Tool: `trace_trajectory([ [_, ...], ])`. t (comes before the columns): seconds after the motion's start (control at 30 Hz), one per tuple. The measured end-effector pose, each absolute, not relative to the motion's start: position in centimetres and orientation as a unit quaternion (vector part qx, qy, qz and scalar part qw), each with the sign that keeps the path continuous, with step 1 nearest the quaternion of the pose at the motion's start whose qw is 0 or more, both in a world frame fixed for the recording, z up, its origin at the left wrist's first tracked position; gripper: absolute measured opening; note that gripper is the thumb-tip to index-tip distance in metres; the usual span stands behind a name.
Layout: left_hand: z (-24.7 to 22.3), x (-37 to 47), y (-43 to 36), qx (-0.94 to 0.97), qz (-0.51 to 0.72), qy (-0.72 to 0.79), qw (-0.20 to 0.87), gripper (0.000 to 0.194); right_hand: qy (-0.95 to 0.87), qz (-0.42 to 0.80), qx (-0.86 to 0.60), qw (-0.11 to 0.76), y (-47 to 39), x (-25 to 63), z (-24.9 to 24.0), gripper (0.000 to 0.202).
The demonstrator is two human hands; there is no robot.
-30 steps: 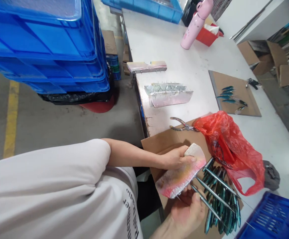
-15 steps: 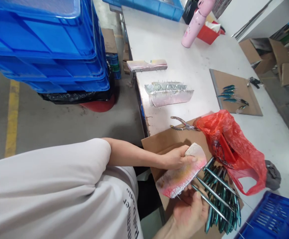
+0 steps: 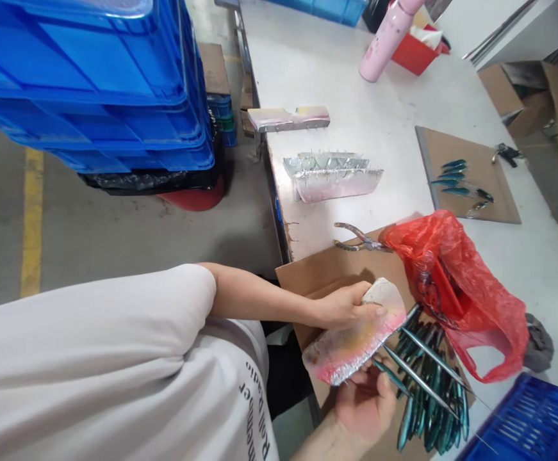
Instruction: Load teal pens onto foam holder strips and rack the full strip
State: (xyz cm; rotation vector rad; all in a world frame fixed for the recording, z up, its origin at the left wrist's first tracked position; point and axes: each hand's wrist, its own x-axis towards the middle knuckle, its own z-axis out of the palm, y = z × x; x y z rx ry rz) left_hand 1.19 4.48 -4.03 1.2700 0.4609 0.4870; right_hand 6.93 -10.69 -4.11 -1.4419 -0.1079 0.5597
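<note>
Head view: the left hand (image 3: 343,307) was closed on the upper end of a paint-stained block (image 3: 355,339), thumb on top and fingers wrapped behind, holding it slantwise above a cardboard sheet (image 3: 317,275) at the near edge of the counter (image 3: 355,70). The block looked silvery and crusted, mottled pink, yellow and white, with one rounded corner. At 6 o'clock from it, the right hand (image 3: 365,403) was curled, fingertips pinched on the near end of a slim teal lure (image 3: 418,378) whose wire ran off toward 4 o'clock. The lure's tip sat right against the block's lower edge, so the step in hand seemed to be seating a lure into the block or drawing one out (which of the two could not be told). Either way, the work called for a steady block and a fine pinch along the wire's line, since the wires were thin and springy.

More lures (image 3: 432,416), glossy, tapered and metallic teal, lay heaped on the cardboard at 4 o'clock from the block. A crumpled red plastic bag (image 3: 456,288) sat at 2 o'clock, touching the heap, with worn pliers (image 3: 358,240) at 12 o'clock. Farther along the counter lay two similar pin-studded blocks (image 3: 334,179), a pink bottle (image 3: 387,38), and a second cardboard sheet (image 3: 480,160) carrying a few lures. Stacked blue crates (image 3: 91,83) stood on the floor at 10 o'clock.
</note>
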Motion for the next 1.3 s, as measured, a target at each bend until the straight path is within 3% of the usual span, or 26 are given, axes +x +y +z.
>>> trace_trajectory([
  [0.73, -4.3, 1.2, 4.6, 0.583, 0.209, 0.187, 0.763, 0.036, 0.072, 0.243, -0.600, 0.759, -10.1, 5.9, -3.4, 0.014],
  [1.3, -4.2, 1.1, 4.7, 0.598, 0.195, 0.199, 0.752, 0.037, 0.090, 0.238, -0.628, 0.736, -10.0, 5.9, -2.8, 0.017],
])
